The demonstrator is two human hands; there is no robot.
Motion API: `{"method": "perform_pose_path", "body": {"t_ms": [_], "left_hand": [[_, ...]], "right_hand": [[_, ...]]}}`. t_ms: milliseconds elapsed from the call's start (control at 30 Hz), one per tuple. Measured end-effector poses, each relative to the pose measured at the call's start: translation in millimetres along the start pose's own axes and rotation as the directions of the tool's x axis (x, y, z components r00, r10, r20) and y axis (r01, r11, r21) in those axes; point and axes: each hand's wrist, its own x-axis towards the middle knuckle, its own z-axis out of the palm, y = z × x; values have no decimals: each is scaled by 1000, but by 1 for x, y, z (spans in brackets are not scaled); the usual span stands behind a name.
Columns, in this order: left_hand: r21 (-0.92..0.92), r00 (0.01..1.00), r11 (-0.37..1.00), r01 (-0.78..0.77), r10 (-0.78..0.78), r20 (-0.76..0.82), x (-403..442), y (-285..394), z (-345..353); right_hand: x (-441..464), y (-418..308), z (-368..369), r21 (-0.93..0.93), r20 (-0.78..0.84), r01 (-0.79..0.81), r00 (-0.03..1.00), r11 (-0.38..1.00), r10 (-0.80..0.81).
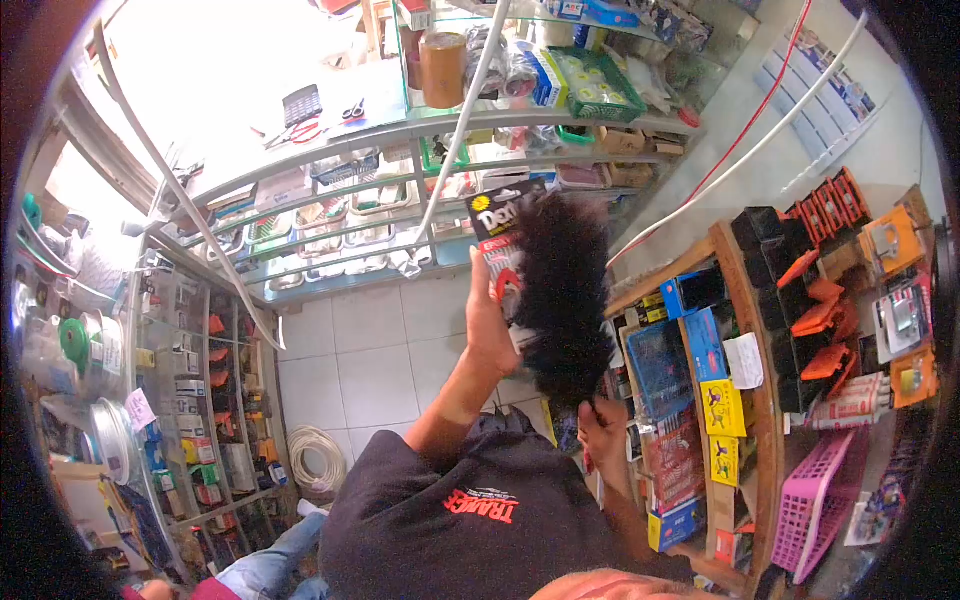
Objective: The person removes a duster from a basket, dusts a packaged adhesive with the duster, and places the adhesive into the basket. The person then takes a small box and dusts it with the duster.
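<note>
Raised in front of me, my left hand is closed around the left edge of a black, red and white blister pack marked as epoxy. A fluffy black duster covers much of the pack's front and right side. My right hand, lower and to the right, grips the duster's lower end with curled fingers. A small red piece shows just below that fist. Whether the bristles touch the pack, I cannot tell.
A glass counter carries a calculator, scissors and a green basket. Stocked shelves flank me, with a pink basket at right. A white cable coil lies on the tiles near another person's jeans.
</note>
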Motion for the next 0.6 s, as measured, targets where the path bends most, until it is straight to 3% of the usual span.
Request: {"method": "perform_pose_path", "body": {"t_ms": [33,67,100,167,233,267,300,333,367,433,500,567,600], "left_hand": [[-35,999,999,6,-4,45,0,4,4],[-76,963,996,-41,60,262,6,1,-1],[-125,957,992,1,36,288,11,2,-1],[26,988,994,-109,105,115,6,7,3],[66,989,989,-132,127,76,1,6,8],[9,983,993,-121,118,138,3,5,7],[-49,974,994,-101,108,199,5,3,4],[57,977,986,-156,145,158,16,-6,-8],[-166,948,984,-72,119,295,16,-5,-19],[-3,988,994,-108,108,107,6,1,4],[18,996,996,-85,85,21,0,3,10],[-88,976,995,-49,66,206,3,-8,6],[-74,988,997,15,-4,152,3,-5,7]], "right_hand": [[2,2,-3,-227,-3,112,993,968,-116],[-3,1,-6,-287,8,154,987,945,-158],[-7,-4,-6,-346,18,191,980,918,-197],[-5,16,1,-49,-118,136,983,989,-141],[-6,37,-1,-101,-130,116,983,988,-129],[-6,44,-8,-303,-74,119,986,945,-148],[-9,41,-10,-361,-49,103,990,927,-130],[-12,34,-11,-418,-25,91,993,904,-112],[-12,20,-12,-341,-26,61,997,938,-74],[-17,12,-12,-195,-39,-14,999,981,6],[-21,16,-12,-56,-64,-93,994,994,90],[-24,-13,-10,-118,46,56,998,991,-51],[-26,-23,-9,-143,101,132,988,981,-118]]}}
